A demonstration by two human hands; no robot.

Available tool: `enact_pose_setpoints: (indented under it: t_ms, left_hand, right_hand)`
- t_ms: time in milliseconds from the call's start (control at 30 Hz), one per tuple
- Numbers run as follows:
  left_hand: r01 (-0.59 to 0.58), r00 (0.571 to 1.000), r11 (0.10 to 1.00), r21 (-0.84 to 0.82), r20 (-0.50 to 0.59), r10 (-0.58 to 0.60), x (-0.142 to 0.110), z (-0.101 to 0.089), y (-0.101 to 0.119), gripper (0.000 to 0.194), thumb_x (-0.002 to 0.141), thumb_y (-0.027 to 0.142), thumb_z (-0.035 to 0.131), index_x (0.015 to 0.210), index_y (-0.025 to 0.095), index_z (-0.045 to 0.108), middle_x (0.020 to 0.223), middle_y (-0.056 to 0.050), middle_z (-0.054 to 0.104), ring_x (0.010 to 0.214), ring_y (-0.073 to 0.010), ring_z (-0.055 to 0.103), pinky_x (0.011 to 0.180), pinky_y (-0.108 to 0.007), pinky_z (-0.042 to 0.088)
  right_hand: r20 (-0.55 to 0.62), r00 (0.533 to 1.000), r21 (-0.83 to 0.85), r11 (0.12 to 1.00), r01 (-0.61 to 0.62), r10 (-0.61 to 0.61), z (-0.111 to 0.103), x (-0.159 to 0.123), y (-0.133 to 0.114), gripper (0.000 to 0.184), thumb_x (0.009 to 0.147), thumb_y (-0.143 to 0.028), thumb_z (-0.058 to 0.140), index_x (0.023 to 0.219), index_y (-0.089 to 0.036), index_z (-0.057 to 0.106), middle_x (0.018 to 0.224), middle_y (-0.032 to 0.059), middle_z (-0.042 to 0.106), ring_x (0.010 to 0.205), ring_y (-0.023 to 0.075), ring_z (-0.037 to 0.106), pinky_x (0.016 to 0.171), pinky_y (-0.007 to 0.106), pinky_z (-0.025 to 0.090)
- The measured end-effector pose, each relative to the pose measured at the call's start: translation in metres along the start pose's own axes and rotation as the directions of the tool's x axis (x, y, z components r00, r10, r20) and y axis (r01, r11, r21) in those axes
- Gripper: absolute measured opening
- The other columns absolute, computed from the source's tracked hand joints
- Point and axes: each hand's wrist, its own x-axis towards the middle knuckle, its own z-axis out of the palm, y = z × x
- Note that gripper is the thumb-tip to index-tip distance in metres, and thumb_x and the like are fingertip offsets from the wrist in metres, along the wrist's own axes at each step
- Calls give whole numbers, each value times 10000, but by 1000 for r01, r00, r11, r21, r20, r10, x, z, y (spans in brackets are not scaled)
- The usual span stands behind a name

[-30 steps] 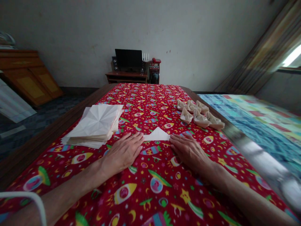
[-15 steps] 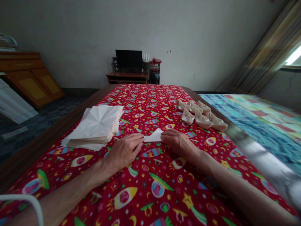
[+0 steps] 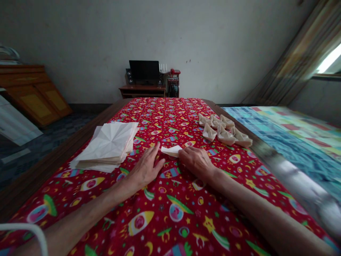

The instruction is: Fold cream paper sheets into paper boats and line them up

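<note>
A small folded piece of white paper (image 3: 171, 150) lies on the red patterned tablecloth, between my two hands. My right hand (image 3: 196, 161) grips its right end, fingers closed over it. Just left of the paper, my left hand (image 3: 149, 165) is open, thumb apart from the fingers, holding nothing. A stack of creased white paper sheets (image 3: 110, 140) rests farther left. To the right, several folded paper shapes (image 3: 226, 136) with raised points stand in two rows.
The long table is covered by a red cloth (image 3: 160, 213) with rockets and stars. A bed with a checked cover (image 3: 261, 142) is along the right side. A monitor (image 3: 144, 72) stands beyond the far end. A white curved tube (image 3: 34, 227) shows at lower left.
My left hand has let go of the paper's left end and spread its fingers. The paper has tilted, its left end now freed. My right hand keeps its hold.
</note>
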Motion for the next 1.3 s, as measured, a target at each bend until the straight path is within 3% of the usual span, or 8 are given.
enact_pose_setpoints:
  t_ms: [67,167,400,533,667,967,1133,1300]
  left_hand:
    - [68,998,995,-77,9,-67,5,5,10,608,855,378,465,1357,51,358,1307,-200,500,1294,-289,398,1052,-456,365]
    - [164,986,965,-206,63,-154,16,8,31,472,866,366,450,1248,89,469,1175,-163,597,1181,-273,515,976,-424,435]
    - [145,989,962,-230,73,-132,35,12,57,321,868,257,403,1090,121,590,901,-78,678,868,-207,627,829,-329,488]
    - [107,994,970,-218,24,-105,43,21,55,251,795,152,463,978,146,635,912,-69,695,918,-209,636,856,-301,481]
    - [117,993,981,-158,24,-115,48,25,53,320,744,137,533,1048,165,627,1042,-84,682,992,-226,629,871,-302,477]
    - [145,988,987,-77,57,-140,50,6,56,452,764,150,523,1211,180,583,890,-50,715,806,-192,656,734,-263,495]
    - [131,988,990,-45,85,-127,49,3,49,372,792,169,492,1111,244,666,904,-32,720,804,-187,659,722,-261,495]
    - [-61,992,986,154,121,42,41,5,39,379,811,146,494,1124,286,656,884,-24,656,822,-184,621,705,-258,483]
  right_hand:
    - [-37,998,0,999,-41,41,-1,1,-1,154,911,-176,460,833,-160,591,738,32,612,659,146,507,506,271,243]
    - [-114,991,43,997,-60,65,-3,1,-3,180,916,-171,432,813,-156,579,726,30,602,647,139,493,513,271,238]
    - [-229,966,205,976,-71,119,-2,-1,-9,191,909,-150,371,804,-153,531,700,39,581,619,130,471,545,248,284]
    - [-180,955,197,960,-201,237,-7,1,-9,124,889,-204,425,865,-156,537,751,48,610,634,137,504,542,255,274]
    - [-95,931,140,931,-338,353,-17,3,-9,194,901,-310,449,996,-184,560,807,40,655,684,155,564,518,270,213]
    - [45,883,152,870,-468,467,-26,6,-4,236,875,-244,417,924,-189,642,722,45,685,619,152,596,517,255,226]
    - [6,911,300,868,-395,413,-16,-2,5,201,816,-229,482,892,-180,661,744,52,685,670,164,604,571,242,322]
    - [-122,941,268,923,-276,317,3,-12,10,277,785,-180,531,1043,-153,628,872,89,660,778,185,583,621,253,367]
